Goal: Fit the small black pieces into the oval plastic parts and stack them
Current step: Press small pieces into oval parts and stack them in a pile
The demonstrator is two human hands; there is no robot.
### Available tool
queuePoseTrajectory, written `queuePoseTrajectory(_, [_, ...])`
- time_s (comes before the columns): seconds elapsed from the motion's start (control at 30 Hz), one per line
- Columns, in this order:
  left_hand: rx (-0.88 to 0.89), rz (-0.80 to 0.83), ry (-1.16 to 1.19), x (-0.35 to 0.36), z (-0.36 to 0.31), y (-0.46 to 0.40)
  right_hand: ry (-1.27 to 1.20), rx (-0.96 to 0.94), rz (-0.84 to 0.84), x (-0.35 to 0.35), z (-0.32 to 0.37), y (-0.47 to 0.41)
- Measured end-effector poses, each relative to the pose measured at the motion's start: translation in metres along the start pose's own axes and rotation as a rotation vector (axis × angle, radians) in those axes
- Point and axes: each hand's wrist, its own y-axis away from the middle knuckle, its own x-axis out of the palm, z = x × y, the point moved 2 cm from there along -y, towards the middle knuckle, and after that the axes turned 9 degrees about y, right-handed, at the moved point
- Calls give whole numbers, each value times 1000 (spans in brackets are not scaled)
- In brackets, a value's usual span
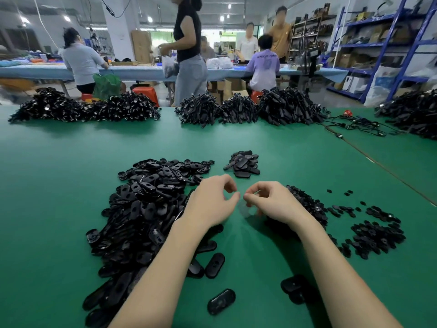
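Left hand [211, 201] and right hand [272, 201] nearly touched fingertips over green table [59, 162], fingers curled, grasp unclear, oval parts pile [146, 200] left, small black pieces [376, 235] right

Your two bare forearms reach forward from the bottom edge and angle in toward each other. Your left hand [212, 202] is held palm down with the wrist slightly raised, its fingers loosely curled and the thumb and forefinger tips close together. Your right hand [272, 202] mirrors it, fingers curled under and thumb pointing toward the left hand. The fingertips of both hands nearly meet in the middle; whether either pinches anything is too blurred to tell.
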Motion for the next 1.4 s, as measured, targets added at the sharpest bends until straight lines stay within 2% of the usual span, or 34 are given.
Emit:
queuePoseTrajectory(0.23, [7,71,-300,-13,6,10,107,-56,45,7,12,4])
queuePoseTrajectory(0.33, [-54,122,-480,-12,12,12,133,-64,57,8,13,4])
queuePoseTrajectory(0.47, [-138,172,-513,-11,16,14,138,-62,70,8,11,3])
queuePoseTrajectory(0.8, [-183,-47,-288,-19,9,16,148,-67,92,10,7,2])
queuePoseTrajectory(1.1, [-29,-259,-356,-19,9,14,138,-74,112,7,8,2])
queuePoseTrajectory(1.23, [55,-271,-177,-16,5,14,121,-37,66,-4,4,2])
queuePoseTrajectory(1.3, [11,-269,71,-10,1,13,179,-9,-16,-15,0,1])
queuePoseTrajectory(1.4, [-151,-229,498,4,-1,11,409,47,-144,-29,-6,1])
